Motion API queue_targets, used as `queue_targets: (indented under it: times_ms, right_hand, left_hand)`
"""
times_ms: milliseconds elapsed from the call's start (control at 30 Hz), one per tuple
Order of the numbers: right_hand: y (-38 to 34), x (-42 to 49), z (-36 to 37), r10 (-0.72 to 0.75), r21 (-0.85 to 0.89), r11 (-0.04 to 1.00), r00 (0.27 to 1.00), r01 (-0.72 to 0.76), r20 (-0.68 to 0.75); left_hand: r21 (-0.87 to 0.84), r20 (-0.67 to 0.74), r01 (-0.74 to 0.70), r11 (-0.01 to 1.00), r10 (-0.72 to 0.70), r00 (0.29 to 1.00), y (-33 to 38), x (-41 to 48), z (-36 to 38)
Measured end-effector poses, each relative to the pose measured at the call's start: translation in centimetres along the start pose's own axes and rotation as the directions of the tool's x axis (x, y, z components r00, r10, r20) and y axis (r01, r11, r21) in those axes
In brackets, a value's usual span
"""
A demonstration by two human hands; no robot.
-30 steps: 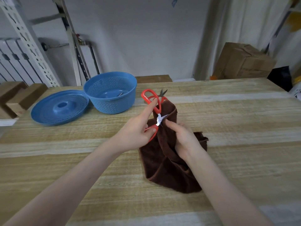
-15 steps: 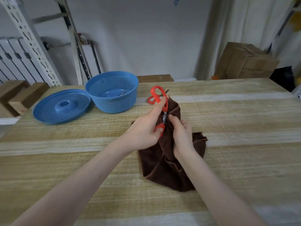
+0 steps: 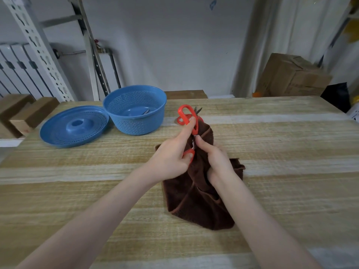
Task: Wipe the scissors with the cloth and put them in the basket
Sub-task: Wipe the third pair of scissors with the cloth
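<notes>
The blades of the red-handled steel scissors (image 3: 195, 126) are almost wholly buried in the dark brown terry cloth (image 3: 194, 200). Grey points and more red behind the upper loop are hard to make out. The left hand (image 3: 171, 158) curls round the handles, and the right hand (image 3: 215, 160) pinches cloth onto the blade. Bare pale wooden counter (image 3: 272, 142) runs to the blue perforated plastic basket (image 3: 136, 125), far left, and out to the right edge.
</notes>
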State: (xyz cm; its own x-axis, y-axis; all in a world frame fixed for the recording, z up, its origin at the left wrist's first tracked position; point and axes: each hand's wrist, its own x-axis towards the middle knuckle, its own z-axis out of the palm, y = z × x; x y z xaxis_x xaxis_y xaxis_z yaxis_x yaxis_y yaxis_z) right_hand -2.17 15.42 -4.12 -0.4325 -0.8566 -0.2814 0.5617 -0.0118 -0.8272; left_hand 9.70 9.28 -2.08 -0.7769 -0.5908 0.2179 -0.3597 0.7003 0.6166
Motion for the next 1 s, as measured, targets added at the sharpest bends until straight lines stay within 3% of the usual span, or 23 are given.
queue_targets:
  times_ms: [200, 333, 467, 533, 633, 700, 767, 833, 867, 933, 967, 1000]
  right_hand:
    - [0.1, -0.2, 0.4, -0.007, 0.02, 1.0, 0.996, 0.009, -0.088]
    - [-0.3, -0.2, 0.0, 0.01, -0.102, 0.995, 0.997, -0.018, -0.077]
    - [-0.6, 0.0, -1.4, 0.003, -0.27, 0.963, 0.999, -0.012, -0.035]
    - [-1.2, 0.3, -1.9, -0.04, -0.288, 0.957, 0.994, 0.01, -0.101]
    - [-3.0, 0.9, -2.5, -0.089, -0.171, 0.984, 0.951, 0.039, -0.295]
    - [-4.3, 0.8, -2.8, -0.248, -0.224, 0.958, 0.906, 0.178, -0.344]
    - [-5.4, 0.3, -2.6, -0.54, -0.437, 0.797, 0.815, 0.417, -0.208]
    - [-5.7, -0.1, -1.9, -0.714, -0.632, 0.493, 0.693, 0.598, 0.098]
    - [-5.5, 0.0, -1.6, -0.713, -0.717, 0.3, 0.647, 0.629, 0.27]
    - [-4.6, 0.3, -1.0, -0.6, -0.834, -0.105, 0.635, 0.541, 0.487]
    - [-4.2, 0.4, -0.8, -0.554, -0.849, -0.228, 0.653, 0.478, 0.516]
    - [-4.1, 0.3, -0.6, -0.519, -0.856, -0.266, 0.683, 0.443, 0.514]
  left_hand:
    - [0.009, 0.03, 0.01, 1.0, -0.01, 1.0, 0.2, 0.2, 0.0]
    - [-0.013, 0.011, 0.04, 0.999, -0.04, 0.999, -0.9, 0.2, -0.3]
    - [-0.142, -0.037, 0.05, 0.989, -0.056, 0.998, -1.4, -0.1, -1.4]
    - [-0.147, -0.019, 0.031, 0.989, -0.035, 0.999, -1.3, -0.2, -1.8]
    - [-0.153, -0.002, 0.029, 0.988, -0.03, 1.0, -1.4, -0.1, -2.3]
    - [-0.143, 0.03, 0.03, 0.989, -0.026, 0.999, -1.4, -0.2, -2.5]
    - [-0.115, 0.059, 0.031, 0.993, -0.024, 0.998, -1.3, -0.2, -2.6]
    - [-0.106, 0.067, 0.03, 0.994, -0.023, 0.997, -1.2, 0.0, -2.4]
    - [-0.107, 0.062, 0.026, 0.994, -0.019, 0.998, -1.2, 0.1, -2.3]
    - [-0.133, 0.05, -0.002, 0.991, 0.008, 0.999, -1.0, 0.3, -2.2]
    - [-0.155, 0.047, -0.011, 0.988, 0.019, 0.999, -0.8, 0.3, -2.2]
    - [-0.174, 0.043, -0.015, 0.985, 0.023, 0.999, -0.6, 0.2, -2.2]
